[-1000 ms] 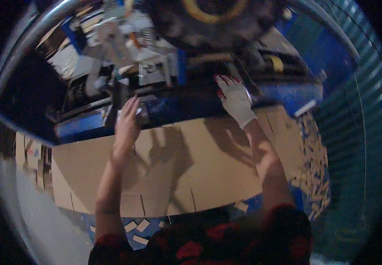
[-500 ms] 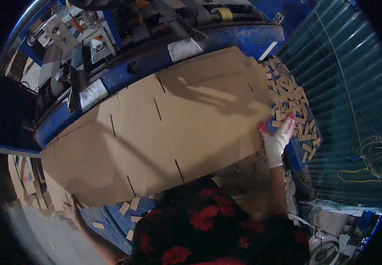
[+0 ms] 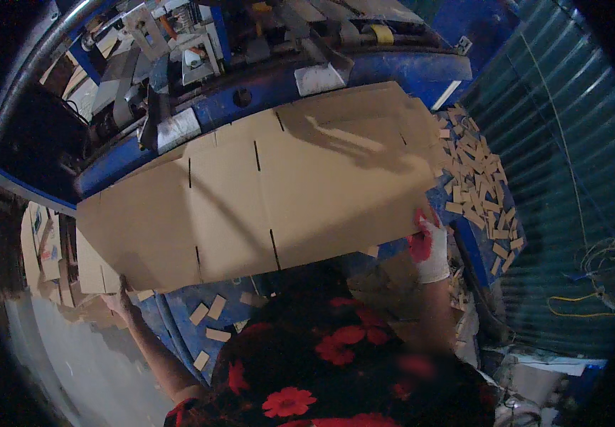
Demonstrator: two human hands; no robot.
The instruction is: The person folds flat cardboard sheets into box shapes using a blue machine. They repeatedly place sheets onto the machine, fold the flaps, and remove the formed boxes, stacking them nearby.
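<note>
A wide flat cardboard sheet [image 3: 229, 203] with short dark slots along both long edges lies in front of me, its far side against the blue machine. At its near left corner my left hand [image 3: 117, 297] grips the edge, thumb on top and the other fingers mostly hidden. My right hand [image 3: 430, 248], in a white glove with red palm and fingertips, is closed at the near right corner of the sheet. Part of its grip is hard to make out. A shadow falls across the sheet's upper right.
The blue machine [image 3: 264, 89] with belts and metal plates spans the far side. Small cardboard offcuts [image 3: 481, 188] are heaped at the right, beside a green corrugated wall [image 3: 560, 185]. More scraps lie on the blue surface [image 3: 232, 302] near me. Cardboard pieces [image 3: 48, 249] stand at the left.
My right hand, spread beside the sheet's right edge before, has come down to the near right corner and closed there. The sheet's near edge sits farther from me, uncovering more blue surface.
</note>
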